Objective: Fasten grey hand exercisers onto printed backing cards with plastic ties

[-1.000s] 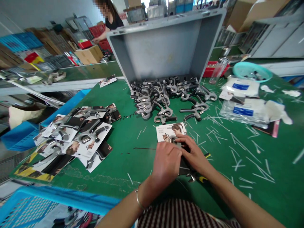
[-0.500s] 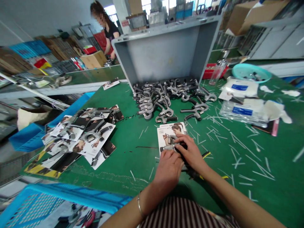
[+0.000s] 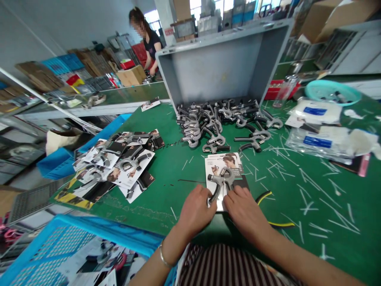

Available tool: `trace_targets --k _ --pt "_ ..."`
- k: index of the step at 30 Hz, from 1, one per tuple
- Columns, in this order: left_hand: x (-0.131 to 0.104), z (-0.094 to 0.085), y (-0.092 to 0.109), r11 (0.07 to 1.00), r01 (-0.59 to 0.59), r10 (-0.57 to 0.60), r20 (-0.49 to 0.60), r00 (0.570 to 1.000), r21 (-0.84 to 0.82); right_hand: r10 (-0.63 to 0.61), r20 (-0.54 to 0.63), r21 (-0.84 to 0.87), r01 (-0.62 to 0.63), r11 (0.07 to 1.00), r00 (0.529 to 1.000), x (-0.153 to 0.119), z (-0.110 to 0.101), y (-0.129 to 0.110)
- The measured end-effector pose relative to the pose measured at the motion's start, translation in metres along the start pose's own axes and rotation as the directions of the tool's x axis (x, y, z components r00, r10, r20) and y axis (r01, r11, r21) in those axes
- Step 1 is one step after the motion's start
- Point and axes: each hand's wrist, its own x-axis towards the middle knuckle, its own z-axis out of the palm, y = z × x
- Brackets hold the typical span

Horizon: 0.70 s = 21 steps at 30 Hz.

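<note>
A grey and black hand grip strengthener (image 3: 228,173) with a metal spring lies over a small stack of printed cards (image 3: 213,161) in front of me. My left hand (image 3: 197,209) is closed round its left handle. The fingers of my right hand (image 3: 244,211) are curled on the right handle, at the cards' lower edge. Beside my right wrist lies a tool with yellow and black handles (image 3: 264,197), its head hidden under my arm.
Several loose grip strengtheners (image 3: 208,123) spill from a tipped grey crate (image 3: 214,71). Carded ones (image 3: 131,167) are piled at left, above a blue basket (image 3: 38,254). White strips (image 3: 315,182) and plastic bags (image 3: 317,139) lie at right. Another person (image 3: 151,43) works behind.
My hands have moved apart and back towards me, from over the cards to the handle ends. The grip strengthener now shows with its spring end away from me. The view has shifted left.
</note>
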Motion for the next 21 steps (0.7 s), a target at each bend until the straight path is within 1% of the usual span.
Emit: trace_targets --k 3,7,10,13,15,18,21 --pt "-0.003 -0.008 -0.006 0.997 -0.037 0.039 0.025 0.999 -0.074 -0.006 -0.005 -0.077 0.005 0.997 1.000 0.006 0.003 -0.004" --pt "-0.008 -0.010 -0.018 0.962 -0.059 0.070 0.034 0.997 -0.265 0.004 -0.008 -0.076 -0.004 0.997 1.000 0.008 0.002 -0.003" --pt "-0.008 -0.003 -0.021 0.943 -0.138 0.135 -0.032 0.990 -0.303 0.013 -0.012 0.057 -0.013 0.998 1.000 0.010 -0.001 0.000" --pt "-0.007 0.009 -0.019 0.927 -0.229 0.204 -0.114 0.972 -0.297 -0.004 0.039 0.257 -0.006 0.966 0.999 0.009 -0.006 0.006" --pt "-0.006 0.017 -0.016 0.919 -0.220 0.177 -0.157 0.972 -0.326 -0.048 0.090 0.341 0.014 0.940 0.995 0.007 -0.008 0.010" --pt "-0.005 0.024 -0.013 0.901 -0.159 0.085 -0.196 0.977 -0.404 -0.115 0.119 0.362 0.065 0.930 0.986 0.004 -0.012 0.016" --pt "-0.004 0.024 -0.011 0.871 -0.160 0.083 -0.182 0.980 -0.463 -0.168 0.116 0.464 0.096 0.880 0.979 0.006 -0.015 0.023"
